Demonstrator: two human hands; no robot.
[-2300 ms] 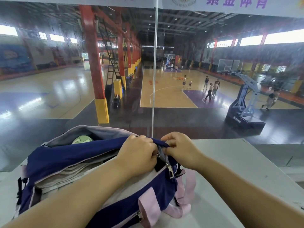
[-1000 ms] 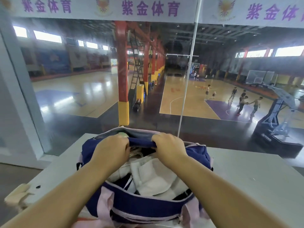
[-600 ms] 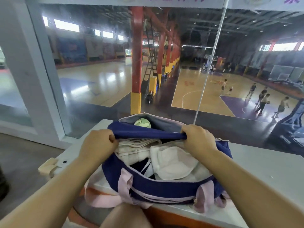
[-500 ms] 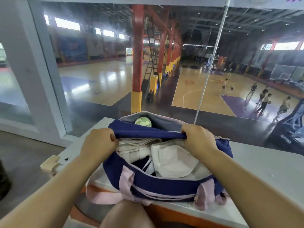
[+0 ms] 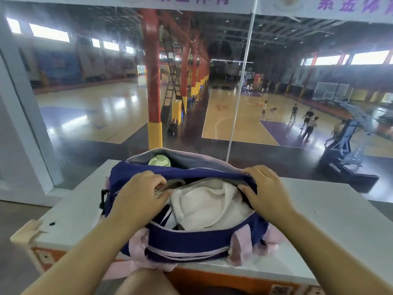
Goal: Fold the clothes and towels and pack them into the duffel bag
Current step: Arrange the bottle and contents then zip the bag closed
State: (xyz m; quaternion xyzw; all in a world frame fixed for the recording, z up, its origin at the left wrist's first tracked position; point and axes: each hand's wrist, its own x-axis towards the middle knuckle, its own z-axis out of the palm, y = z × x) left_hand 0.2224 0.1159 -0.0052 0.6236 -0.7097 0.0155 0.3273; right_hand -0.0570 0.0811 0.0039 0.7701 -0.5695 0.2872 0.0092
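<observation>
Item: navy-and-pink fabric duffel bag [image 5: 191, 241], sitting at the white table's [image 5: 319, 220] front edge, pink straps hanging over it.

- **Hands:** Yr right hand [image 5: 263, 194] is gripping the bag's far rim. Yr left hand [image 5: 140, 196] is curling its fingers by the beige folded towel [image 5: 174, 184]. Pinching it or not, can't tell.
- **Risk:** the white fluffy towel [image 5: 208, 205] is bulging up, prob. fouling the closure. Tugging could be dragging the bag off the edge.
- **Hidden:** zip slider and lower contents aren't showing.

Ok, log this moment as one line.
navy-and-pink fabric duffel bag: open, on white table | white folded towel: inside | left hand: pinches beige folded cloth | right hand: grips bag's far rim
</observation>
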